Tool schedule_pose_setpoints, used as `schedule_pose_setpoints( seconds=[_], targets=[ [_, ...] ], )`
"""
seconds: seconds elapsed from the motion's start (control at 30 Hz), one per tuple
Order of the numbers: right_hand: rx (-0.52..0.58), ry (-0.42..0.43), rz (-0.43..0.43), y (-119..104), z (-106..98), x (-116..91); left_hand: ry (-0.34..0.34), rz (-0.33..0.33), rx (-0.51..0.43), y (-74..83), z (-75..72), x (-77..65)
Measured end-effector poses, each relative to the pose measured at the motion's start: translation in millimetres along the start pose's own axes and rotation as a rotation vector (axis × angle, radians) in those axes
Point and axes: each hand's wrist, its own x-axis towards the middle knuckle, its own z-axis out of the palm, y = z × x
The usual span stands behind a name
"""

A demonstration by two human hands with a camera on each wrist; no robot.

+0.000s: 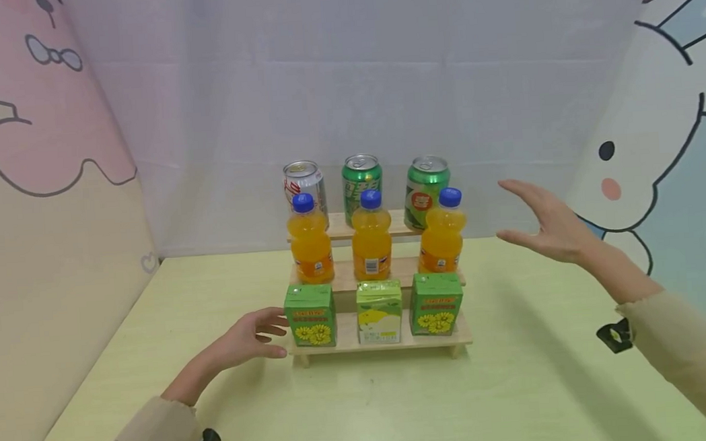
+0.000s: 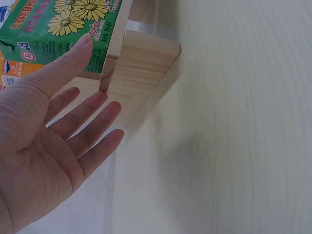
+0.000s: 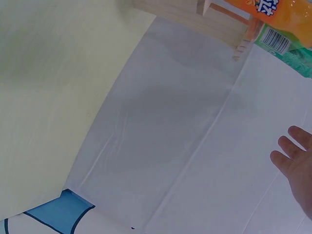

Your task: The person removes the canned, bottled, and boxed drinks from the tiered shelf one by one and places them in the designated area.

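A three-tier wooden stand (image 1: 381, 345) holds drinks. Its bottom tier carries two green juice boxes with yellow flowers, one at the left (image 1: 312, 317) and one at the right (image 1: 436, 306), with a pear-printed carton (image 1: 379, 313) between them. My left hand (image 1: 245, 340) is beside the left green box (image 2: 73, 29), thumb and fingers spread and holding nothing; whether a fingertip touches the box or stand is unclear. To the right of the stand, my right hand (image 1: 550, 225) is raised in the air, thumb apart from straight fingers, nearest the right orange soda bottle (image 1: 442, 242).
Orange soda bottles with blue caps (image 1: 370, 199) line the middle tier. On the top tier are a silver can (image 1: 303, 180) and two green cans (image 1: 426, 182). A white curtain (image 1: 355, 65) hangs behind the pale table (image 1: 364, 408); cartoon-printed panels flank both sides.
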Motion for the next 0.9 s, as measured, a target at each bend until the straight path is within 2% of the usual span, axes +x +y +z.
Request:
schedule_pose_setpoints(
  seconds=[0.23,0.4,0.9],
  targets=[
    [0.056,0.055,-0.041,-18.7,-9.7,21.6,-0.007,0.009,-0.006,-5.3,2.7,1.5],
    [0.082,0.065,-0.051,-35.6,-13.1,37.6,-0.018,0.007,-0.003,-6.8,3.9,3.1],
    [0.165,0.066,-0.224,-94.0,-5.9,89.2,-0.032,-0.006,0.019,-5.7,5.5,6.6]
  ],
)
